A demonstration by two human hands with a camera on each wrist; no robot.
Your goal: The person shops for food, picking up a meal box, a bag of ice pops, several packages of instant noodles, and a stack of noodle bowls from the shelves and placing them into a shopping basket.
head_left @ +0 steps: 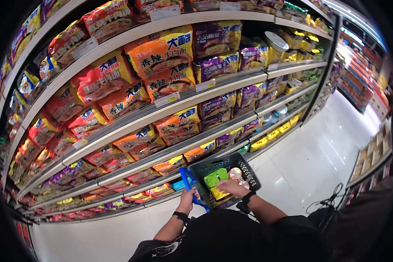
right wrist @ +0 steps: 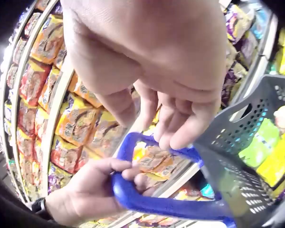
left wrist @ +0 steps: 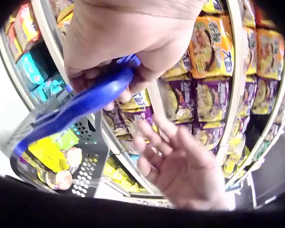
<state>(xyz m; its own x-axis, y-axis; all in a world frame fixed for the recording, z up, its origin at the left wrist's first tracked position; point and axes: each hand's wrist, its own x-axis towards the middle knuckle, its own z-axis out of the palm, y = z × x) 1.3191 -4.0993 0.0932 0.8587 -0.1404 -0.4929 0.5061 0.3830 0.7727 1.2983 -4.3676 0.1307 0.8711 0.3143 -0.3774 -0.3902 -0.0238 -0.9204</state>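
A dark grey shopping basket hangs in front of the body, its blue handle held in the left hand. In the left wrist view the left hand has its fingers curled round the blue handle. Above the basket's contents in the head view is the right hand, and the left wrist view shows this hand empty, fingers loosely spread. Inside the basket lie a green packet, a yellow packet and round pink-and-white items.
Shelves packed with red, orange and purple noodle packets run along the front and left. A pale tiled floor extends to the right. Another display stands at the right edge, with dark cables near it.
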